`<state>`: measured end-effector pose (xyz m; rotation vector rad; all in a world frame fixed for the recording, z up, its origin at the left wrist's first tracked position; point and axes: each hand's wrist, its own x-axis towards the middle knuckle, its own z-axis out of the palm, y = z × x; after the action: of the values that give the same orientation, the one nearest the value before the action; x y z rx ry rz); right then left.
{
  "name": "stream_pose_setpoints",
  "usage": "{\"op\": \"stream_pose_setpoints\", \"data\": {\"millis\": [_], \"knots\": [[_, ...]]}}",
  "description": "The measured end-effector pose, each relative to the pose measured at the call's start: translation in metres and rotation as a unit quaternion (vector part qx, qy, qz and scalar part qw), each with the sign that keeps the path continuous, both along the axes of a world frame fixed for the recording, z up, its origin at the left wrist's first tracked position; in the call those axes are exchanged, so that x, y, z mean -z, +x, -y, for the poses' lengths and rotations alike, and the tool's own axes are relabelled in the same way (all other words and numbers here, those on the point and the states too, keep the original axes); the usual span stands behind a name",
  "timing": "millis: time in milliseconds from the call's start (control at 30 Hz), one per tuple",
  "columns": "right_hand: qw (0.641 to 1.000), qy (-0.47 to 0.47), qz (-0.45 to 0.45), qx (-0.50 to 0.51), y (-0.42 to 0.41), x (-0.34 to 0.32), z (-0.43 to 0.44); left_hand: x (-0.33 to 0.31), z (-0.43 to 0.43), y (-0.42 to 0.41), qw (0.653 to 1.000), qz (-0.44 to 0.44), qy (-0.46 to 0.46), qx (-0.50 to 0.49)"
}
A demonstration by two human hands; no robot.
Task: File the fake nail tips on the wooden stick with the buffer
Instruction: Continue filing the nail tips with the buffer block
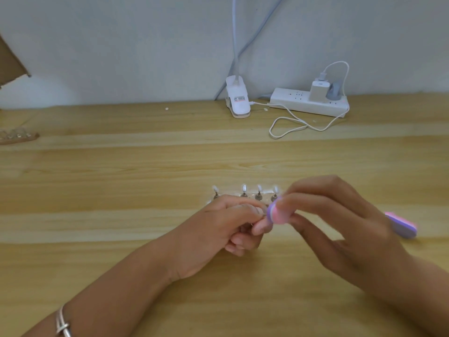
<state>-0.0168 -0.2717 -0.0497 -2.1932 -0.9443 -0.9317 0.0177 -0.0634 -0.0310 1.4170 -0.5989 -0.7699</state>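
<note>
Head view, from the left edge: a torn brown cardboard piece (11, 59) juts in at the top, and below it a second wooden stick of nail tips (18, 137) lies on the light wooden worktop (121, 178), cut off by the frame edge. A wide stretch of worktop separates it from the hands. A silver bangle (62, 324) sits on the left forearm at the bottom edge.

The left hand (226, 224) is curled near the middle of the worktop, pinching something small between thumb and fingers. Behind its knuckles stands a row of clear fake nail tips (244, 188); their stick is mostly hidden by the fingers.

Touching the left thumb tip is the rounded end of the pink and purple buffer block (277, 214), gripped by the right hand (340, 215). The buffer's other end sticks out past the right hand, well inside the frame's right edge.

Along the back edge, against the wall, stand a white clip lamp base (238, 100) and a white power strip (308, 104) with a looped white cable (286, 128), well apart from the hands.
</note>
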Motion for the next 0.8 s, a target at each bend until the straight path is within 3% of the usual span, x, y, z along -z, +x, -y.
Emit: {"op": "stream_pose_setpoints", "data": {"millis": [167, 367, 433, 533, 633, 800], "knots": [[0.992, 0.114, -0.059, 0.020, 0.003, -0.006, 0.005, 0.005, -0.002, 0.005, 0.997, 0.055, 0.037, -0.036], [0.961, 0.191, -0.196, 0.038, 0.003, -0.010, 0.011, 0.005, -0.005, 0.009, 0.984, 0.139, 0.029, -0.111], [0.958, 0.147, -0.245, 0.036, 0.004, -0.016, 0.020, 0.005, -0.006, 0.010, 0.973, 0.170, 0.018, -0.156], [0.944, -0.003, -0.326, 0.040, 0.002, -0.019, 0.032, 0.007, -0.005, 0.010, 0.962, 0.205, 0.024, -0.181], [0.931, -0.141, -0.329, 0.067, 0.002, -0.013, 0.031, 0.011, -0.002, 0.008, 0.950, 0.245, 0.066, -0.183], [0.938, -0.150, -0.296, 0.096, 0.007, -0.007, 0.022, 0.010, 0.001, 0.002, 0.945, 0.272, 0.070, -0.167]]}}
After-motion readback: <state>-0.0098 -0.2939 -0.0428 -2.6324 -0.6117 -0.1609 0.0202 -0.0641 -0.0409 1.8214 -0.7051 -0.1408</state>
